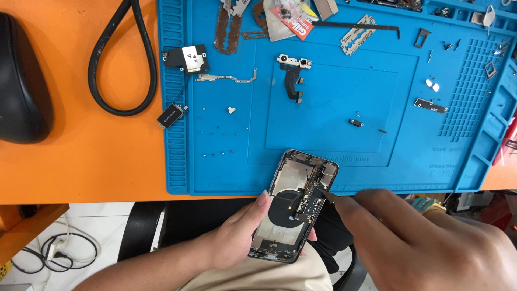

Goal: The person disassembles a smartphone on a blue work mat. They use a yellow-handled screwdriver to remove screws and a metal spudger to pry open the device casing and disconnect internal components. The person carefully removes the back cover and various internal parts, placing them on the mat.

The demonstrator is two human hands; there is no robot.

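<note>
My left hand (234, 234) cradles an opened smartphone housing (293, 207) from beneath, thumb along its left edge. The phone is tilted, its top end over the front edge of the blue repair mat (334, 156). Inside it I see metal plates, a round black coil and a flex cable. My right hand (425, 242) pinches a thin dark tool (325, 194), whose tip touches the phone's inner parts near the right side.
On the mat lie a camera flex module (294, 73), small brackets, razor blades (356, 33), several tiny screws and a small speaker part (187, 58). A black cable loop (121, 59) and a black rounded object (21, 81) rest on the orange table.
</note>
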